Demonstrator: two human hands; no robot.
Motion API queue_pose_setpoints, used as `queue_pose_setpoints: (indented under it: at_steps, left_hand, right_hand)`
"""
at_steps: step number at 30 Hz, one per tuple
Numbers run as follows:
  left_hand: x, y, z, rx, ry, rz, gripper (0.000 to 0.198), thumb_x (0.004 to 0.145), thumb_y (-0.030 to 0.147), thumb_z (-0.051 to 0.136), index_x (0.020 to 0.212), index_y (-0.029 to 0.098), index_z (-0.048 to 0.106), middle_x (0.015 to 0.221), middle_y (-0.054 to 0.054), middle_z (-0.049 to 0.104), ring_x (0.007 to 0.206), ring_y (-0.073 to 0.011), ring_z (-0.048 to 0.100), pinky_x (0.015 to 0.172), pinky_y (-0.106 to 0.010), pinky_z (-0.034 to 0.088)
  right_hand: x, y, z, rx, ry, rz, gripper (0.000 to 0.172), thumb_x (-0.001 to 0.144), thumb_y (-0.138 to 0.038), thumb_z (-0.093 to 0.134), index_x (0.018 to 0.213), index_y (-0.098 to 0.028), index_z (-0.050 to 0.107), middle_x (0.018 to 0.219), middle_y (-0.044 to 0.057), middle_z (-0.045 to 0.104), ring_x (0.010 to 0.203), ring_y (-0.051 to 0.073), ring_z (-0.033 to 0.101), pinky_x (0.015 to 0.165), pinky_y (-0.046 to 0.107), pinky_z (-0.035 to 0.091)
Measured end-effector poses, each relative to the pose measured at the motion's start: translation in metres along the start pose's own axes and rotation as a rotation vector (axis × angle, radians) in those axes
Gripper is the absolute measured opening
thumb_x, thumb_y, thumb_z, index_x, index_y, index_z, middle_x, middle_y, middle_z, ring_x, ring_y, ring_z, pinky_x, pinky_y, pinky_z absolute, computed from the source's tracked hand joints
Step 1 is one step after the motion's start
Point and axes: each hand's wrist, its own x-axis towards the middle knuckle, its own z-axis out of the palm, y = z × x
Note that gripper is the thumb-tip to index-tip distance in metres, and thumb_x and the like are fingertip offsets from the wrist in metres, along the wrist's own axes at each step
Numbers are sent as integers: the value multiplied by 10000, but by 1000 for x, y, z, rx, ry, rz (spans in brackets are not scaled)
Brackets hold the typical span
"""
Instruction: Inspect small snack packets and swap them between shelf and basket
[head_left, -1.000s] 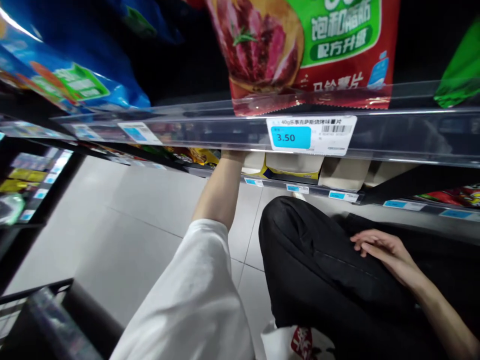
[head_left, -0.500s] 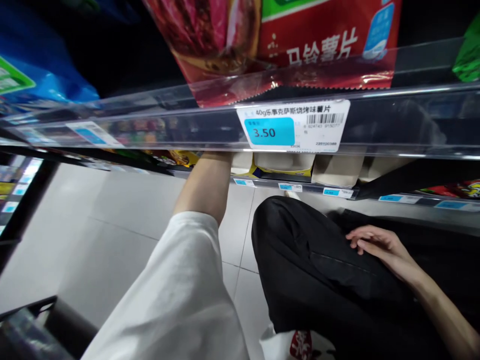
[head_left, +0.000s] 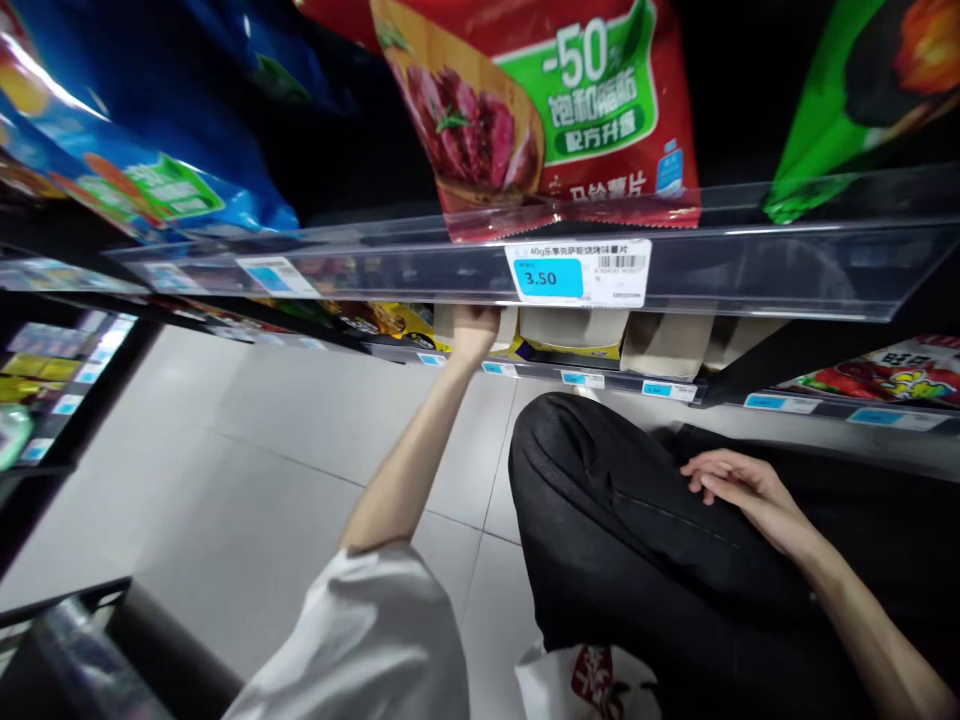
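Note:
My left hand (head_left: 477,328) reaches under the front edge of the upper shelf (head_left: 405,276), at the low shelf's row of pale open cartons (head_left: 576,327). Its fingers are hidden behind that edge, so whether it grips anything does not show. On the black trousers over my raised knee lies my right hand (head_left: 739,480), its fingers loosely bent and apart, with nothing in them. Above the left hand, a red bag of potato chips (head_left: 600,110) stands behind the clear shelf lip, over a 3.50 price tag (head_left: 577,275).
Blue chip bags (head_left: 187,140) stand on the upper left, a green bag (head_left: 817,120) on the upper right. Red snack packs (head_left: 900,370) lie low at the right. A black basket (head_left: 127,640) sits on the tiled floor (head_left: 247,480) at lower left.
My left arm has drawn back from beneath the upper shelf, so the wrist and back of the hand now show. The view has shifted back, showing more of the bags. My right hand stays put.

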Motion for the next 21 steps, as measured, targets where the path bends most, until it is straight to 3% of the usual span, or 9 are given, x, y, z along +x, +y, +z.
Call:
queue_pose_setpoints:
  at_steps: [3, 7, 9, 10, 13, 18, 21]
  left_hand:
    - [-125, -27, 0, -46, 20, 283, 206, 988, 239, 520, 1119, 193, 673, 1141, -71, 735, 1097, -194, 693, 966, -336, 592]
    - [-305, -77, 33, 131, 70, 493, 393, 948, 138, 515, 1287, 320, 595, 1233, -85, 720, 1240, -282, 651, 1138, -622, 467]
    - [-361, -89, 48, 256, -65, 653, 490, 903, 69, 508, 1310, 328, 602, 1233, -79, 727, 1231, -299, 662, 1066, -610, 537]
    - [-376, -90, 52, 308, -134, 691, 511, 889, 58, 506, 1320, 312, 609, 1291, -95, 704, 1248, -312, 652, 1053, -601, 550]
    - [-373, -83, 53, 326, -256, 808, 510, 887, 87, 521, 1337, 305, 617, 1320, -113, 682, 1189, -313, 683, 975, -535, 610]
    - [-301, -57, 48, 354, -394, 1011, 613, 906, 126, 523, 1450, 409, 516, 1290, -88, 685, 1074, -308, 720, 842, -489, 643]
    - [-271, -34, 61, 326, -404, 1139, 639, 917, 159, 528, 1493, 429, 461, 1272, -106, 677, 1060, -331, 706, 844, -528, 620]
  right_hand:
    - [3, 3, -1, 5, -17, -8, 355, 874, -453, 741, 1116, -193, 727, 1102, 127, 756, 885, 214, 704, 689, 311, 573]
    - [4, 5, 7, 19, -20, -4, 371, 860, -464, 750, 1083, -169, 720, 1084, 130, 762, 864, 205, 708, 657, 290, 548]
    - [4, 6, 13, 43, -38, -15, 380, 838, -468, 763, 1059, -163, 717, 1056, 126, 771, 840, 200, 709, 630, 277, 531]
    - [5, 8, 14, 55, -48, -16, 383, 823, -465, 773, 1051, -162, 717, 1032, 119, 778, 811, 189, 708, 624, 268, 522]
    - [13, 15, 14, 34, -93, -3, 349, 802, -420, 776, 1014, -150, 717, 972, 98, 782, 764, 167, 699, 612, 245, 505]
    - [27, 17, 13, -136, -183, 73, 109, 798, -207, 729, 888, -156, 694, 709, -27, 702, 600, 109, 624, 575, 209, 482]
    - [35, 13, 13, -343, -257, -108, 179, 713, -140, 811, 808, -191, 668, 575, -109, 599, 537, 74, 549, 545, 170, 413]
